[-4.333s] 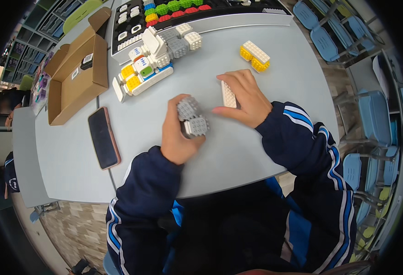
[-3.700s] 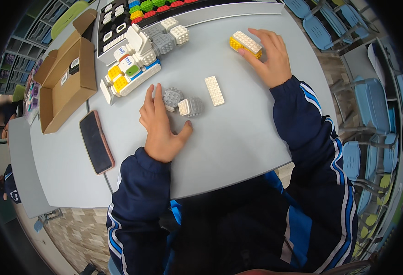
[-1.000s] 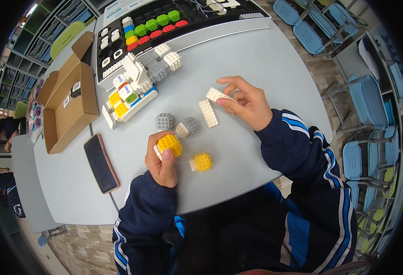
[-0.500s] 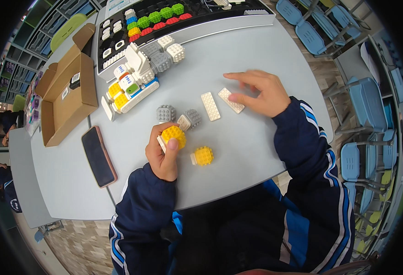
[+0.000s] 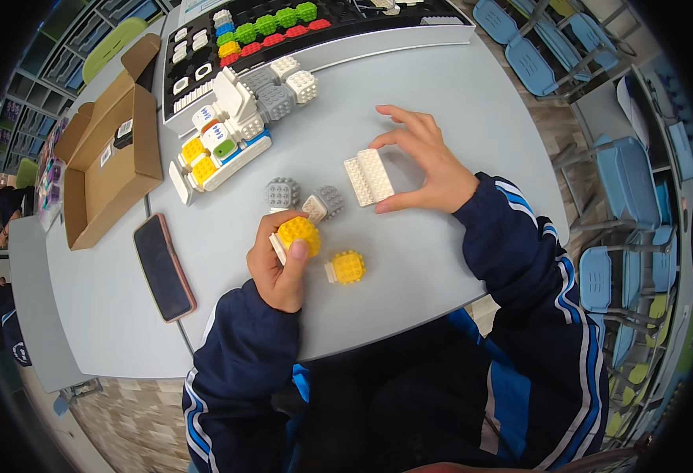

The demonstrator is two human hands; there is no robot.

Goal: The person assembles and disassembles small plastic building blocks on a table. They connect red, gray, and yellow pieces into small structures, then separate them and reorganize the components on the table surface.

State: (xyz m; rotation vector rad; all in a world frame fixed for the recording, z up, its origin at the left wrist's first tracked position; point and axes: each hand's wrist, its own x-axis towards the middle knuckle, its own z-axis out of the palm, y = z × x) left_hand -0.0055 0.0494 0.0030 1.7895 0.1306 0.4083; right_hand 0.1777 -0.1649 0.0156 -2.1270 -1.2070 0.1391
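My left hand (image 5: 277,264) is closed around a yellow studded block (image 5: 298,232) that has a white piece on its left side. My right hand (image 5: 429,162) grips a white studded plate (image 5: 375,175) by its two ends, thumb at the near end and index finger at the far end. This plate lies against a second white plate (image 5: 357,183) on its left. A loose yellow block (image 5: 349,267) with a white piece rests to the right of my left hand. Just beyond that hand are a grey block (image 5: 282,191) and a grey block with a white piece (image 5: 326,202).
A model of white, yellow, grey and blue blocks (image 5: 236,126) stands at the far left. Behind it is a black sorting tray (image 5: 255,59) of coloured blocks. A phone (image 5: 163,268) and an open cardboard box (image 5: 113,162) lie to the left. Blue chairs (image 5: 599,280) stand at the right.
My right hand has moved left and slid its white plate up against the other one, its fingers now spanning the plate's ends. My left hand keeps hold of the yellow block.
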